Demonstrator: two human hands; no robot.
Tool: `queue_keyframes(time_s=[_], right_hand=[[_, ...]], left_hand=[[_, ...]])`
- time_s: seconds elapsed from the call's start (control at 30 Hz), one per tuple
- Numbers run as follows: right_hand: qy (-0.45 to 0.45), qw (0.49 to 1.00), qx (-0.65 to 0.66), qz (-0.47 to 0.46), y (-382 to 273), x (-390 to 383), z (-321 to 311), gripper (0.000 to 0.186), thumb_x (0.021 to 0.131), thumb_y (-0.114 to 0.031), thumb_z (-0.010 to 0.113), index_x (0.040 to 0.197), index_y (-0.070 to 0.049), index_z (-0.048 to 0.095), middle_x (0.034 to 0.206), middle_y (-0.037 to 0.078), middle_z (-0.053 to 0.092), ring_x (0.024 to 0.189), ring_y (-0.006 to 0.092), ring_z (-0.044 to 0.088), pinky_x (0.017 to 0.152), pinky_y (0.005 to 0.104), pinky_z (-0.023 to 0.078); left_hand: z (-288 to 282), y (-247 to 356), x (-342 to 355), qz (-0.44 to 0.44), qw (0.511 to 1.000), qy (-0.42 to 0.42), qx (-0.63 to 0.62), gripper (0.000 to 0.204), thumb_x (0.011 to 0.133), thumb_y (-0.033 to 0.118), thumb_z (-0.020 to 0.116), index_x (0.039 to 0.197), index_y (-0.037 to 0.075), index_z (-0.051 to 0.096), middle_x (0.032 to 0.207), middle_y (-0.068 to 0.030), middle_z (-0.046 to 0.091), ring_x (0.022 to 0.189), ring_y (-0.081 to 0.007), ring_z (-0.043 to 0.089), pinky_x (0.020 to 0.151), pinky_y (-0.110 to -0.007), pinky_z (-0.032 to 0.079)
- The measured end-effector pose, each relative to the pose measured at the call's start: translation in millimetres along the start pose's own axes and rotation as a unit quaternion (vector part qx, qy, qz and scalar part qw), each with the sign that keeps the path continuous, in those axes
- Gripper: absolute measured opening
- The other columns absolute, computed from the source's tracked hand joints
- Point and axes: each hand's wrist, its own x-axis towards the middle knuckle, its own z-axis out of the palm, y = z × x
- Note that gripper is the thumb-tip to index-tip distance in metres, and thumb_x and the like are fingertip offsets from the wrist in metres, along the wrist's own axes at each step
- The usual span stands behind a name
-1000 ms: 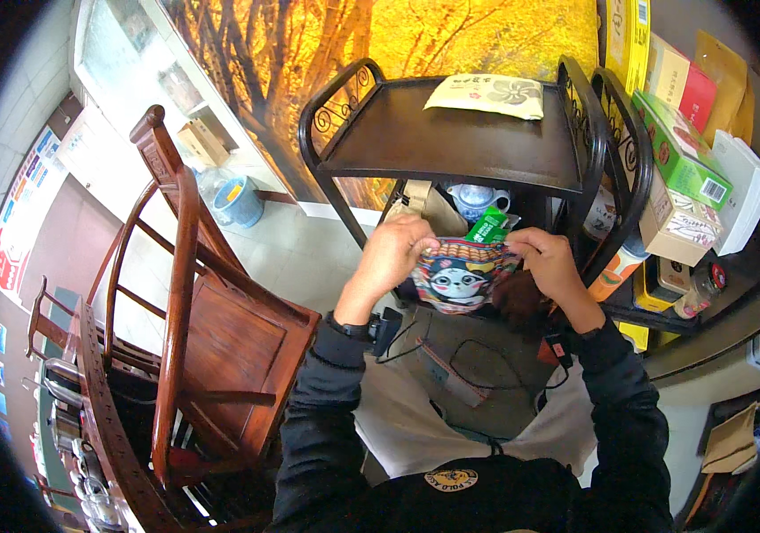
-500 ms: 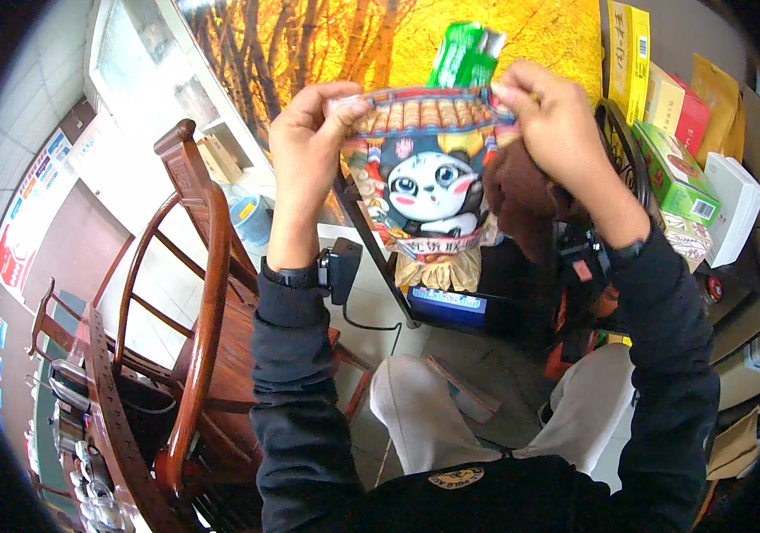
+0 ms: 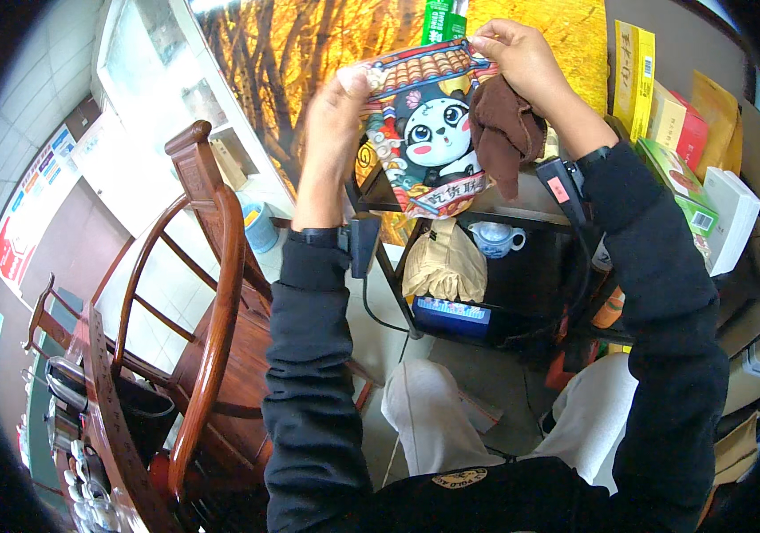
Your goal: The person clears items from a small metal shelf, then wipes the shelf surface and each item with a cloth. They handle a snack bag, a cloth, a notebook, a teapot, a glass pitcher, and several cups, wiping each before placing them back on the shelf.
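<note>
A colourful flat bag printed with a cartoon panda and a tiled roof is stretched between my hands. My left hand pinches its upper left corner, thumb on top. At the upper right corner, my right hand grips the edge between thumb and fingers. A brown cloth hangs below my right hand, against the bag's right side; whether my fingers also hold it is hidden. The bag tilts, its right corner higher than its left. Just beyond its top edge is a green packet.
Under the bag, a shelf holds a tan wrapped bundle, a blue-and-white teapot and a blue box. Yellow, green and white boxes crowd the right. A wooden chair stands at left.
Both hands have lifted the bag farther up and away, tilting it with the right corner higher. The brown cloth moved along. The teapot and more of the tan bundle now show.
</note>
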Motion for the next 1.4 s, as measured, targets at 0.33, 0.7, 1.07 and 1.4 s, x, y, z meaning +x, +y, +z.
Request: queue_keyframes(time_s=[0.33, 0.7, 1.07, 1.4], right_hand=[[0.058, 0.995, 0.042, 0.07, 49.9, 2.1, 22.2, 0.025, 0.086, -0.025, 0.062, 0.093, 0.0, 0.064, 0.078, 0.01, 0.064, 0.07, 0.0161, 0.057, 0.066, 0.0311, 0.046], [-0.277, 0.809, -0.499, 0.141, 95.5, -36.7, 24.7, 0.022, 0.078, -0.012, 0.056, 0.096, -0.003, 0.067, 0.098, 0.018, 0.066, 0.092, 0.0317, 0.065, 0.076, 0.043, 0.051], [-0.286, 0.769, -0.563, 0.099, 112.4, -39.9, 42.3, 0.023, 0.082, -0.013, 0.051, 0.093, -0.008, 0.071, 0.093, 0.012, 0.069, 0.085, 0.0274, 0.067, 0.07, 0.0408, 0.053], [-0.048, 0.84, -0.387, 0.378, 106.8, -31.5, -17.1, 0.029, 0.084, -0.018, 0.048, 0.103, -0.006, 0.066, 0.108, 0.018, 0.063, 0.101, 0.0357, 0.061, 0.083, 0.0462, 0.049]], left_hand=[[3.4, -80.6, -37.8, -0.187, 0.976, -0.081, 0.081, 0.033, 0.082, 0.01, 0.068, 0.111, 0.001, 0.057, 0.101, -0.0047, 0.064, 0.089, -0.0135, 0.059, 0.081, -0.029, 0.047], [-12.7, -102.2, -22.4, -0.149, 0.893, 0.041, 0.422, 0.036, 0.086, 0.033, 0.061, 0.086, -0.004, 0.064, 0.073, -0.0187, 0.064, 0.068, -0.0265, 0.063, 0.065, -0.035, 0.048], [4.2, -83.3, -15.2, -0.139, 0.844, -0.079, 0.513, 0.047, 0.09, 0.037, 0.05, 0.081, -0.007, 0.061, 0.078, -0.028, 0.061, 0.08, -0.0441, 0.059, 0.073, -0.049, 0.046], [113.5, -149.2, 30.3, -0.108, 0.846, -0.229, 0.469, 0.038, 0.088, 0.027, 0.052, 0.089, -0.01, 0.058, 0.086, -0.0303, 0.061, 0.086, -0.0439, 0.06, 0.077, -0.049, 0.047]])
